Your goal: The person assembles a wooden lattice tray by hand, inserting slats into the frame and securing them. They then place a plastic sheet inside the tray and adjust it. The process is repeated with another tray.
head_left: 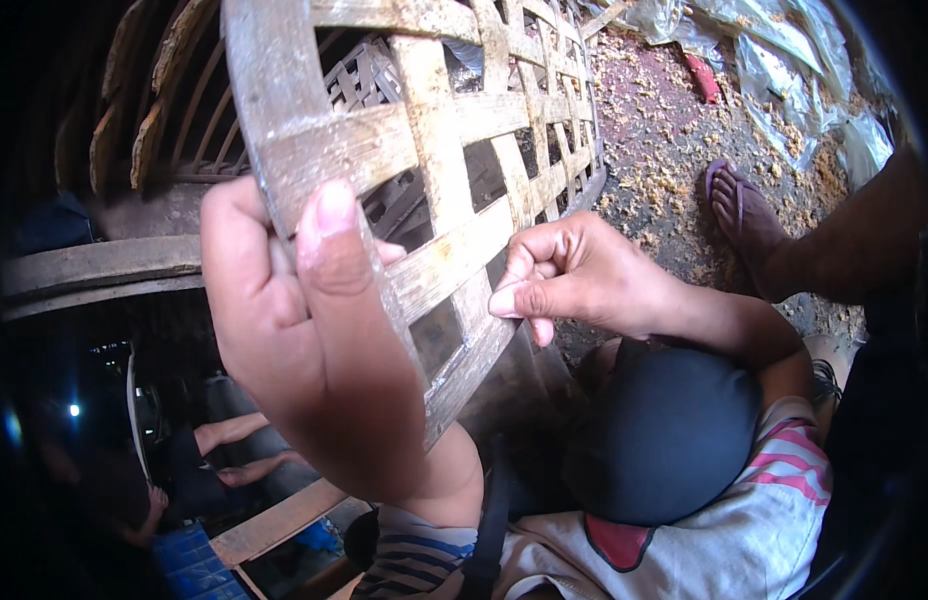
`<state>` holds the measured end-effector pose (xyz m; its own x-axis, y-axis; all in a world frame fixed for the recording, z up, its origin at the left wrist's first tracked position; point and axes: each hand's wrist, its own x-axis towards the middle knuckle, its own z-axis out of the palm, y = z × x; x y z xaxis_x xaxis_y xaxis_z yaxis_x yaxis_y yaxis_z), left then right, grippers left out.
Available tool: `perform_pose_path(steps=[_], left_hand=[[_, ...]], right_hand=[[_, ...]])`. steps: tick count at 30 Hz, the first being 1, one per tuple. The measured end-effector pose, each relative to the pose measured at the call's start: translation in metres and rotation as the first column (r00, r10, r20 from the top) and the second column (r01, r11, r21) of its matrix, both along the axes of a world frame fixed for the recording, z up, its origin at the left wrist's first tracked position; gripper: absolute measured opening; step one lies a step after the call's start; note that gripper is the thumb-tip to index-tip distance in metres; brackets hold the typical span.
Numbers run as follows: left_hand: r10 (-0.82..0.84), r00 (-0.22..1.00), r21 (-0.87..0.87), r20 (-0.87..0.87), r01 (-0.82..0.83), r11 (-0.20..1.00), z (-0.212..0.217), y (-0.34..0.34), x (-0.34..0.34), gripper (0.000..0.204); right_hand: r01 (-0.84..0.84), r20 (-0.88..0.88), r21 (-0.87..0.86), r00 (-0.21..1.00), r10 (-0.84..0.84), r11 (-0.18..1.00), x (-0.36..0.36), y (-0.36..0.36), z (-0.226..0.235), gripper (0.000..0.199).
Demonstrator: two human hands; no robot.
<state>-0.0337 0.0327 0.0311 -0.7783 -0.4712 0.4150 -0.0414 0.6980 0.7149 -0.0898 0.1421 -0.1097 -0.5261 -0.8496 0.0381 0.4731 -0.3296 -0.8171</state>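
Both hands on a woven slat panel (442, 175)
The left hand's (319, 325) grip is clasped around the panel's near-left edge, thumb in front; the right hand's (576, 278) grip pinches its lower edge. The panel is held up, tilted, beside a debris-strewn floor (649, 135) and a sandalled foot (749, 225).
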Motion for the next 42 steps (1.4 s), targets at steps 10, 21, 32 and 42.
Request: perform_pose_path(steps=[10, 21, 32, 42], left_hand=[[0.125, 0.983, 0.179, -0.136, -0.099, 0.979, -0.011, -0.011, 0.001, 0.02], [0.118, 0.986, 0.165, -0.119, -0.098, 0.981, -0.013, -0.022, -0.003, 0.017], [0.183, 0.977, 0.078, -0.106, -0.175, 0.981, -0.018, -0.026, 0.002, 0.034], [0.126, 0.978, -0.009, -0.167, -0.129, 0.992, -0.023, -0.029, 0.006, 0.045]], right_hand=[[0.274, -0.728, 0.457, 0.662, 0.178, 0.846, -0.049, 0.032, -0.049, 0.031], [0.492, -0.878, 0.187, 0.472, -0.08, 0.85, -0.039, 0.009, -0.06, 0.02], [0.321, -0.998, 0.005, 0.067, -0.018, 0.947, -0.075, -0.001, -0.06, 0.016], [0.273, -0.98, -0.109, 0.129, -0.148, 0.956, -0.07, 0.001, -0.071, 0.003]])
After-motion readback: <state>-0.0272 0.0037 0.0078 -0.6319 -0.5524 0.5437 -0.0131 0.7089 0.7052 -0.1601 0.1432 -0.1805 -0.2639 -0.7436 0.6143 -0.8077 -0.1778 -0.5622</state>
